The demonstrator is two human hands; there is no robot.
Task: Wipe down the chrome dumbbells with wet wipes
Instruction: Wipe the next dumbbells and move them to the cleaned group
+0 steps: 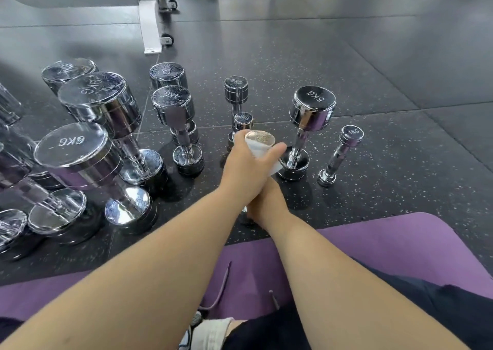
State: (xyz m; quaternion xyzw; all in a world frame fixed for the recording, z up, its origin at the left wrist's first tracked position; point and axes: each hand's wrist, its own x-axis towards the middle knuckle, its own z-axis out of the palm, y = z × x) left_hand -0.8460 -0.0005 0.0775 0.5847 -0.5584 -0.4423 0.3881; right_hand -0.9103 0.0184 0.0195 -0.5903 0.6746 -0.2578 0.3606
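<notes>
Two hands are engaged on one chrome dumbbell (pixel 260 137), which is held upright just above the dark speckled floor (pixel 373 162) in front of a purple mat (pixel 386 243). The left hand (pixel 248 165) is wrapped around the upper head of this dumbbell, with a white wipe (pixel 260 150) pressed between palm and metal. Only the round top face is left showing above the fingers. The right hand (pixel 266 201) is closed around the lower part of the same dumbbell, though most of its fingers are hidden beneath the left wrist.

Many more dumbbells are stood on end on the floor. A 5KG dumbbell (pixel 310 114) is placed just to the right of the hands, and a 1KG dumbbell (pixel 344 149) leans farther right. A 4KG dumbbell (pixel 174 109) is seen to the left, and a 6KG dumbbell (pixel 80 157) is set among larger ones at the far left. A white bench leg (pixel 149 26) on small wheels is visible at the back.
</notes>
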